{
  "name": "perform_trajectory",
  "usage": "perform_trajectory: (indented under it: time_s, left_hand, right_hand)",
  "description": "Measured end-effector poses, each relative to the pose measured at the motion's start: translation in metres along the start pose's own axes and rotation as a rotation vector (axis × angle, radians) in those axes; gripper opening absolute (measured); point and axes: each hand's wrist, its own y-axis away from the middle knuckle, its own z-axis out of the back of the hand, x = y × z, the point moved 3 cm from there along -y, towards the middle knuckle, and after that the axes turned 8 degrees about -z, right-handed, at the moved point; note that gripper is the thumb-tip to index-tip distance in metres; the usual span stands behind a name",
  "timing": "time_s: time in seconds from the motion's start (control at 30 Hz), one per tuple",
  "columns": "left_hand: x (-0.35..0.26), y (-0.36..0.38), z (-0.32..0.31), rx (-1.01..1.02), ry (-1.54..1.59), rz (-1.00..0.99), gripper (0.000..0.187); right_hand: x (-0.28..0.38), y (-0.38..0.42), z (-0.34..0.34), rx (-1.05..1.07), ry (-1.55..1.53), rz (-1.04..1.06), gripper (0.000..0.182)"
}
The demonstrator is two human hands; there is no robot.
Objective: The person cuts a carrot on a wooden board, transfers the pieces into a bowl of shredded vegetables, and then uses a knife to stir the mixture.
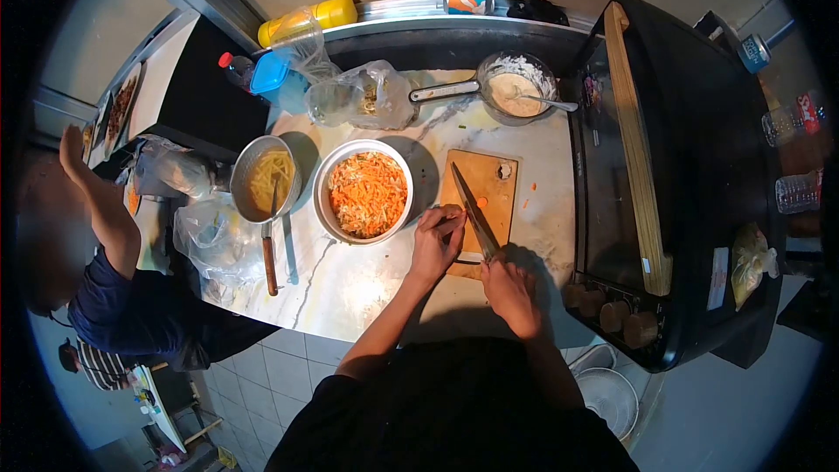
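My right hand [509,290] is closed round the handle of a long knife [473,207], whose blade points away from me over a wooden cutting board [496,173]. Left of the blade, my left hand [437,240] pinches a small orange piece, apparently carrot, mostly hidden by the fingers. A carrot slice [481,202] lies against the blade on the board. Small orange bits [533,186] are scattered on the table to the right. Beside my left hand stands a white bowl [320,197] full of shredded carrot mixed with paler shreds [367,192].
A saucepan [239,177] of pale yellow strips stands left, its handle toward me. Behind are plastic bags [384,92] and a pan of batter [511,92] with a spoon. A black oven [699,166] bounds the right. Another person [131,306] is at the left.
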Motion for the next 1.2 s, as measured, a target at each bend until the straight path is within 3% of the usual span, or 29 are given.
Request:
perform_trajectory:
  time_s: [0.43, 0.63, 1.2]
  left_hand:
    - [-0.002, -0.002, 0.002, 0.010, 0.013, -0.013, 0.022]
    - [0.001, 0.001, 0.001, -0.001, -0.015, -0.016, 0.022]
    - [-0.002, -0.001, 0.003, -0.067, 0.004, 0.013, 0.013]
  right_hand:
    - [-0.004, -0.007, -0.026, -0.109, 0.053, 0.048, 0.034]
    - [-0.010, -0.006, 0.001, 0.029, 0.032, 0.000, 0.039]
    - [0.007, 0.001, 0.023, 0.079, -0.029, 0.055, 0.034]
